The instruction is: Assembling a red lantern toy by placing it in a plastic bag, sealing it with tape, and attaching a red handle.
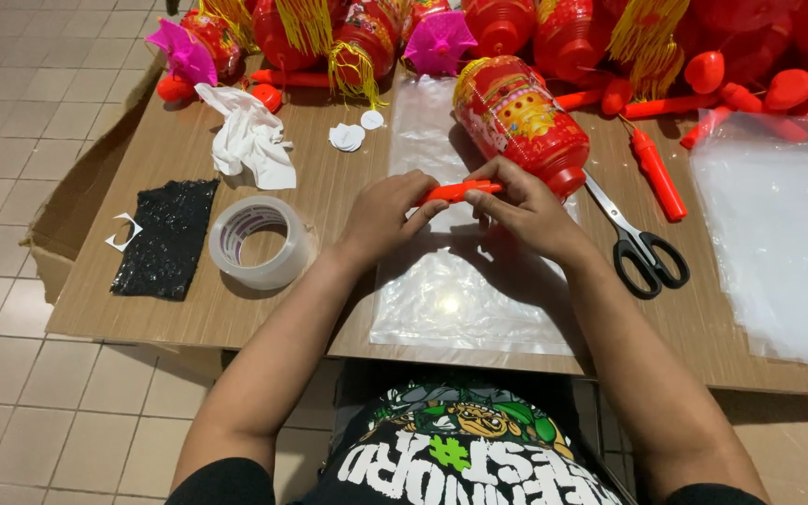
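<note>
Slim orange-red plastic handle stick (457, 192): held level above a clear plastic bag (460, 281) on the brown wooden tabletop (329, 196), pinched at each end, apparently to steady it against the red-and-gold plastic lantern (519, 122) it meets. Left hand (383, 217): grip closed on the stick's near end. Right hand (527, 210): grip closed on the far end, beside the lantern's base. Black-handled scissors (642, 245) lie just right. A clear tape roll (259, 241) sits left, near a white crumpled cloth (250, 140).
</note>
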